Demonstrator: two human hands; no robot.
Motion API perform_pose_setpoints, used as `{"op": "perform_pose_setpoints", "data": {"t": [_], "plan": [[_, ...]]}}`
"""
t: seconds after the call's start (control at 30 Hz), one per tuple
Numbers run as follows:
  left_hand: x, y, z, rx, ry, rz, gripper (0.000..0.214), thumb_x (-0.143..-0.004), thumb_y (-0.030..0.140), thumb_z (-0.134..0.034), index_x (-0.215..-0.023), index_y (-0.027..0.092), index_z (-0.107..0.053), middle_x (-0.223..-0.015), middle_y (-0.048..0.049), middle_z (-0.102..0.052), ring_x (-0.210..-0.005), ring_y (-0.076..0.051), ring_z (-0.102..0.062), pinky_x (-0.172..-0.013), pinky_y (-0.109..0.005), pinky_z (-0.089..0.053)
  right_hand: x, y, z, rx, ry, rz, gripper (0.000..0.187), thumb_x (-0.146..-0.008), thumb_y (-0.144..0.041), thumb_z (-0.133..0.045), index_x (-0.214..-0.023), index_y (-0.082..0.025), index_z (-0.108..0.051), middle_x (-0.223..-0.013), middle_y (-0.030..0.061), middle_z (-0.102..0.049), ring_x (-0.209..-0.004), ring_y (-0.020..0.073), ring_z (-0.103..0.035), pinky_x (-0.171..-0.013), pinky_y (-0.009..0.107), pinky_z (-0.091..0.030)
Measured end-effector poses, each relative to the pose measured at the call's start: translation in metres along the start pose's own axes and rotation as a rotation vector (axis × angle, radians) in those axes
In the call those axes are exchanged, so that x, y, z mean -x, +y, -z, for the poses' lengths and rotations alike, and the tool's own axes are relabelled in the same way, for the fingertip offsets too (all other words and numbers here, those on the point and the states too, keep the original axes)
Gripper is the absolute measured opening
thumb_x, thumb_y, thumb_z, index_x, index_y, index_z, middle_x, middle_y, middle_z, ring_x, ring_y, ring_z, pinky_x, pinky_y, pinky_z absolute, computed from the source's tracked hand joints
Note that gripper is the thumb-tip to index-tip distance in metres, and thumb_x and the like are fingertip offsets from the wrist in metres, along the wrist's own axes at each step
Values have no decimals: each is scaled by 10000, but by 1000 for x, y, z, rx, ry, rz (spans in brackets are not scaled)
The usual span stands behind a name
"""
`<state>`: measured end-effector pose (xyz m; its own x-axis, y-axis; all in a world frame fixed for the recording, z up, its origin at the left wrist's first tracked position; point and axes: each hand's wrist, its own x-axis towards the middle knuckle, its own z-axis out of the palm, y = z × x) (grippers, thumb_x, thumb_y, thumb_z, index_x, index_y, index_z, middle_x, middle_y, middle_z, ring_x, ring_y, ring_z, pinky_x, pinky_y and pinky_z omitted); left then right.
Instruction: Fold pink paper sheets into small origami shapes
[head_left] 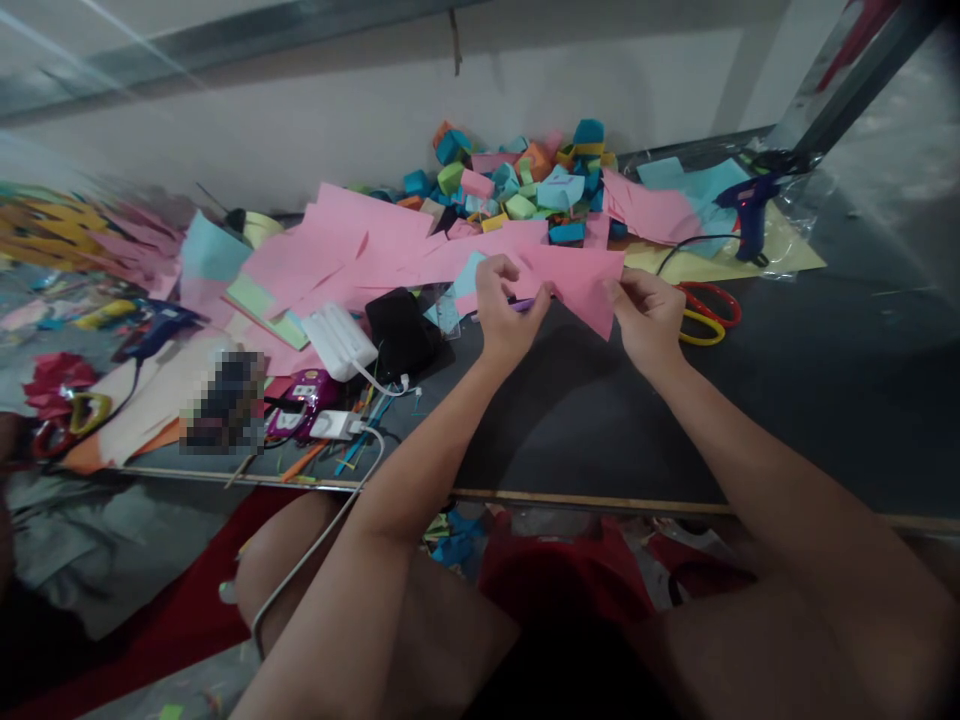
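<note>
Bare thighs (442, 620) lie nearest the head camera, below two forearms reaching over the edge of a dark table (810, 400). Between the hands, raised just in front of a spread of loose pink paper (337, 245), is a pink sheet (577, 277) with a corner pointing down. The left hand (514, 312) is loosely curled, its thumb against the sheet's lower left edge; a thin purple item (523, 304) shows at its fingers, but whether it is gripped I cannot tell. The right hand (651, 312) pinches the right edge between thumb and bent fingers.

The sheet looks light and thin, fairly crisp yet easily creased; it would likely tear under a hard pull and buckle if pushed inward. Opposite edges, lightly pinched, seem the best hold, keeping the middle flat. Scissors (712, 312) lie just beside the right hand, and folded paper pieces (525, 190) are heaped beyond.
</note>
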<state>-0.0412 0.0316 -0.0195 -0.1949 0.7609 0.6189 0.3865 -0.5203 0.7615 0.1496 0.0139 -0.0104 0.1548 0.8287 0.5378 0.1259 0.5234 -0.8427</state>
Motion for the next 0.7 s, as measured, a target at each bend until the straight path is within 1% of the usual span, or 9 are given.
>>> {"op": "perform_pose_setpoints", "data": {"t": [0.1,0.2,0.27,0.33,0.47,0.53,0.6,0.67,0.7], "plan": [[7,14,2,-172,-57,-307,307,-943,526,-649,-994,223,-649,-1055,-95,-718,-1078,-227,-677,-1029,-446,-537,4,-6,-2,36,-23,21,452,-821,-674,-715,-889,-232,-778,-814,17,-761,-757,178,-709,-786,371,-610],[18,39,0,-171,-102,-412,310,-993,477,-588,-1153,232,-691,-1189,-95,-735,-1166,-218,-677,-1092,-422,-511,9,-12,-5,63,-91,30,420,-846,-639,-701,-908,-234,-791,-855,23,-784,-737,178,-719,-768,370,-616],[22,52,-1,-124,-103,-340,318,-1007,461,-568,-1200,243,-694,-1246,-89,-729,-1231,-217,-657,-1141,-402,-479,12,-18,-6,114,-107,41,409,-860,-637,-682,-902,-246,-794,-900,33,-796,-771,196,-734,-794,388,-622],[23,55,-3,-48,-141,-224,341,-1006,473,-562,-1237,255,-686,-1322,-91,-704,-1325,-232,-610,-1199,-405,-426,13,-24,-5,157,-113,54,402,-873,-640,-664,-889,-260,-794,-937,43,-801,-824,215,-745,-837,404,-620],[21,39,-8,87,-243,-96,526,-958,538,-610,-1389,238,-593,-1549,-117,-551,-1512,-274,-441,-1289,-440,-296,13,-31,-4,163,-102,34,441,-886,-675,-628,-917,-267,-790,-926,45,-794,-832,223,-741,-829,392,-616],[20,31,-12,136,-296,-34,627,-875,547,-720,-1396,226,-583,-1576,-132,-522,-1519,-301,-430,-1277,-440,-317,12,-29,-3,149,-81,20,465,-889,-692,-615,-955,-265,-786,-926,44,-788,-851,226,-742,-837,388,-612],[22,26,-14,173,-366,58,617,-843,494,-774,-1374,236,-595,-1450,-128,-637,-1381,-295,-579,-1188,-422,-431,12,-26,-3,140,-75,15,475,-895,-693,-610,-1005,-264,-781,-952,49,-787,-897,236,-746,-869,395,-608],[23,26,-15,201,-420,150,538,-856,433,-774,-1333,240,-618,-1176,-94,-764,-1106,-247,-719,-1028,-376,-535,12,-22,-2,125,-94,6,483,-892,-693,-618,-1062,-269,-772,-999,55,-788,-937,243,-749,-891,402,-610],[23,26,-16,223,-427,194,484,-865,412,-766,-1296,235,-636,-1038,-68,-782,-964,-216,-740,-940,-346,-562,11,-20,-2,115,-107,1,491,-874,-696,-641,-1092,-273,-763,-1025,56,-789,-958,246,-750,-898,403,-612]]}}
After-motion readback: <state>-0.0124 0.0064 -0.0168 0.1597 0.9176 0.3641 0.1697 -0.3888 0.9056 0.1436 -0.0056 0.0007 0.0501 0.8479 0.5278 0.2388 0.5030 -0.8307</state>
